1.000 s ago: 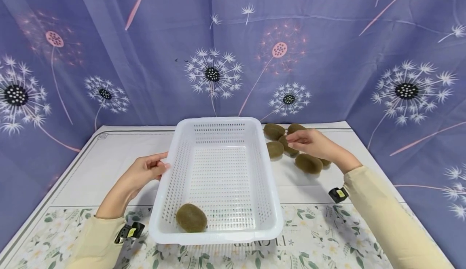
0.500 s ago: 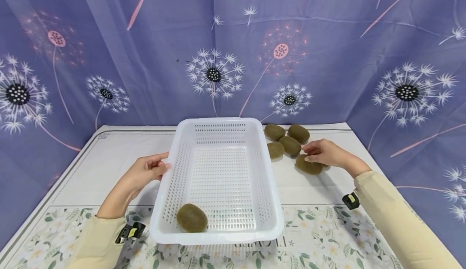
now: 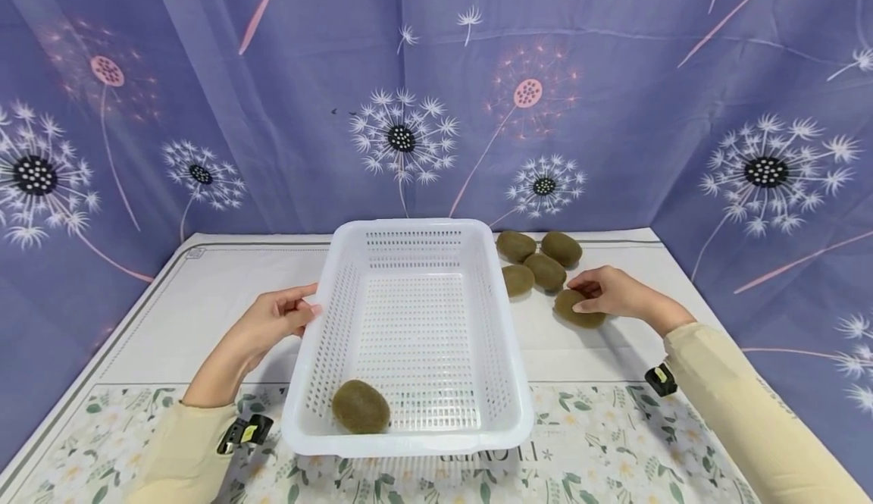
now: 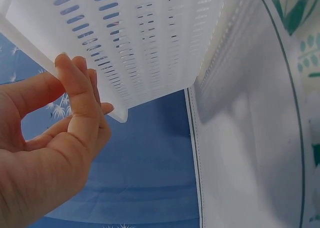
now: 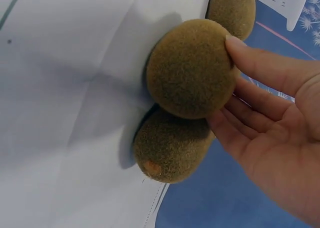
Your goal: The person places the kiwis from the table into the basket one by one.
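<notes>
A white perforated plastic basket [image 3: 409, 352] stands in the middle of the table, a brown fuzzy kiwi [image 3: 361, 407] lying in its near left corner. My left hand [image 3: 266, 318] pinches the basket's left rim between thumb and fingers; the left wrist view shows the fingertips at the rim's edge [image 4: 37, 53]. On the right side, my right hand [image 3: 617, 292] grips the nearest kiwi [image 3: 576, 311] of a group, thumb on the near side and fingers behind. Up close, the gripped kiwi [image 5: 192, 68] sits low over the white cloth, with a second kiwi [image 5: 172, 148] right behind it.
Several more kiwis [image 3: 546, 271] lie in a cluster at the back right, close to the basket's right wall. White and floral cloth [image 3: 586, 443] covers the table. A purple dandelion-print curtain [image 3: 436, 110] rises behind and at both sides.
My right hand has moved right and towards me, from over the back kiwis to the nearest one, and its fingers have closed around it. The left hand and basket stay put.
</notes>
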`<state>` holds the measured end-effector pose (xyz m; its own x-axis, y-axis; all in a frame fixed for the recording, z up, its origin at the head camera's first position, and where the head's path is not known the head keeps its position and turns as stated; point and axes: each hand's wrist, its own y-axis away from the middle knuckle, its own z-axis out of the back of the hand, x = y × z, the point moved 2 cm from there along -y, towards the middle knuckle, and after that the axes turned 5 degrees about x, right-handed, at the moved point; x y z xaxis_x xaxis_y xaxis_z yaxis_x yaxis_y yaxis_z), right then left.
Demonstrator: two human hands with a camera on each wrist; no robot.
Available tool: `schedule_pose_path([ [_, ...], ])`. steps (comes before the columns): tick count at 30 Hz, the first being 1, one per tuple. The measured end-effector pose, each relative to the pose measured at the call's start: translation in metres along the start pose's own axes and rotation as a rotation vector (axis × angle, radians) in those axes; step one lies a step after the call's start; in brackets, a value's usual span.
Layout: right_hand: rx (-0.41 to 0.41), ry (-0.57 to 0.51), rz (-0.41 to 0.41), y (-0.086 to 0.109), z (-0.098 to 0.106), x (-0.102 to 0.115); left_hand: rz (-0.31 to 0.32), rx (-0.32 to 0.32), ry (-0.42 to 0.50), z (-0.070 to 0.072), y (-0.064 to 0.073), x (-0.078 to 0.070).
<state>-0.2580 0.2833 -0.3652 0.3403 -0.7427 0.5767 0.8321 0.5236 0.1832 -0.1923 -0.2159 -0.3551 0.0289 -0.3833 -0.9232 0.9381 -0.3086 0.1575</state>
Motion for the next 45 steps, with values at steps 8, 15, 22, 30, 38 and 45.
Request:
schedule_pose_path([
  [8, 0.025, 0.057, -0.015, -0.002, 0.000, 0.005, 0.011, -0.003, -0.006, 0.001, 0.001, -0.002],
  [15, 0.015, 0.177, -0.029, -0.003, -0.003, 0.014, 0.026, -0.012, -0.017, 0.001, 0.001, -0.001],
  [22, 0.029, 0.208, -0.041, -0.003, -0.004, 0.017, 0.031, -0.010, -0.024, 0.001, 0.001, 0.001],
  [30, 0.001, 0.176, -0.005, -0.004, 0.004, 0.030, 0.018, -0.007, -0.002, 0.001, 0.000, 0.000],
  [38, -0.028, 0.124, -0.007, -0.008, 0.010, 0.042, 0.017, -0.006, -0.002, 0.001, 0.000, 0.000],
  [45, -0.039, 0.067, -0.032, -0.014, 0.016, 0.053, 0.021, -0.007, 0.002, 0.001, -0.001, 0.001],
])
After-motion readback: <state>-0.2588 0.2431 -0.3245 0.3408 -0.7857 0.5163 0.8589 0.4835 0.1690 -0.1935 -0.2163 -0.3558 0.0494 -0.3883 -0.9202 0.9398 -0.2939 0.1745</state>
